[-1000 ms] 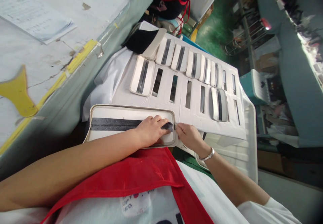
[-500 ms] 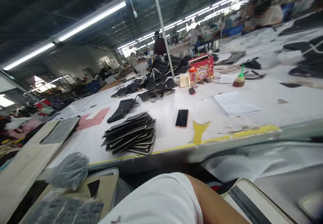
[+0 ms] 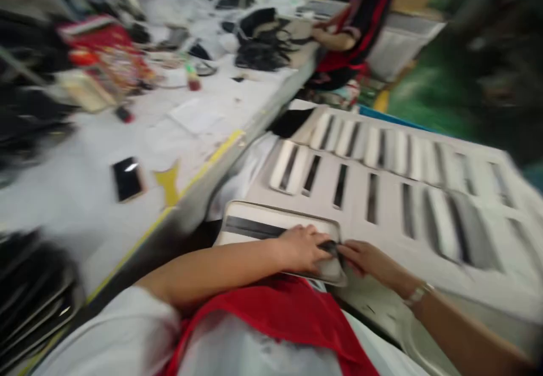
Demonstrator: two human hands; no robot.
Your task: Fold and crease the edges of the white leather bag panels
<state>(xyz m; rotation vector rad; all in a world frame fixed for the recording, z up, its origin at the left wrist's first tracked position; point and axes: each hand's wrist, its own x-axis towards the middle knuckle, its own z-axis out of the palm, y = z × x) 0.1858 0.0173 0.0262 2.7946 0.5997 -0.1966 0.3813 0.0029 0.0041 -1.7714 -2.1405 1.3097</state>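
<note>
Cream panel by slotted board's near-left corner. L grip flat on it, fingers apart; R grip at its R end, can't tell if clamped. View's just swung back from mostly worktop, so both grips in sight again, tho blurred.

White table: phone, yellow piece; slotted board: panels

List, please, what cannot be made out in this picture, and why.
All in the head view:
Part of the dark strip: hidden under the left hand.
What the right hand grips: motion blur.
Any writing on the paper: motion blur.
The dark stack's full extent: cut off by the left edge.
</note>
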